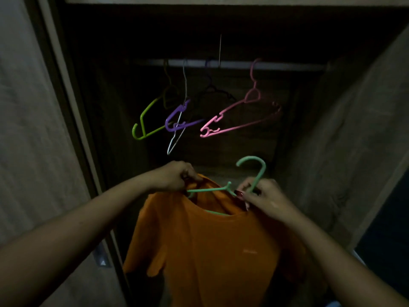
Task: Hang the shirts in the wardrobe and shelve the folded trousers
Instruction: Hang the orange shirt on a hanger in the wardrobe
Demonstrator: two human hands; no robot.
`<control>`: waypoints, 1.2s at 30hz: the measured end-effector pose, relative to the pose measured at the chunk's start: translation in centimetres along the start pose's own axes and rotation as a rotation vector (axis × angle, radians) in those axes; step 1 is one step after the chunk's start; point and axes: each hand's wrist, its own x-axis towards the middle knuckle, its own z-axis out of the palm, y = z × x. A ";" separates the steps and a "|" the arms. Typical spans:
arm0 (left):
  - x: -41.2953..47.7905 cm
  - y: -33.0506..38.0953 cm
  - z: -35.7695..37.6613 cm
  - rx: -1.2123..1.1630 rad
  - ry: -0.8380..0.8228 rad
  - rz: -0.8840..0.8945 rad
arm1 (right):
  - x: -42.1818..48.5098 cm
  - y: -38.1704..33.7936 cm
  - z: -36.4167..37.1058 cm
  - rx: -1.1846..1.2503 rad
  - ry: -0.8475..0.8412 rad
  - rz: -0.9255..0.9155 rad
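The left hand (174, 176) pinches the orange shirt (205, 244) at its collar; the right hand (263, 196) grips the green hanger (254, 173), seemingly half inside the neck.

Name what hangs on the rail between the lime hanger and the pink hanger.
Head view: a purple hanger, a white wire hanger crossing it, and a dark hanger, barely visible, hang between the lime hanger and pink hanger.

The left forearm (77, 229) and right forearm (332, 247) are bare right to the picture's edges. The left hand (174, 176) and right hand (263, 196) are bare too. The right hand's fingernails (239, 193) are painted glossy red.
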 end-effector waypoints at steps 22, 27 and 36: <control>0.4 -3.5 1.7 -0.189 0.386 0.138 | -0.3 -1.5 -10.8 -0.142 -0.511 0.230; 3.3 0.1 2.3 -0.364 0.314 0.215 | -3.8 -4.2 -14.9 -0.079 -0.367 0.170; 10.6 7.9 3.3 -0.499 0.394 0.324 | -7.7 -9.9 -19.9 -0.242 0.020 0.313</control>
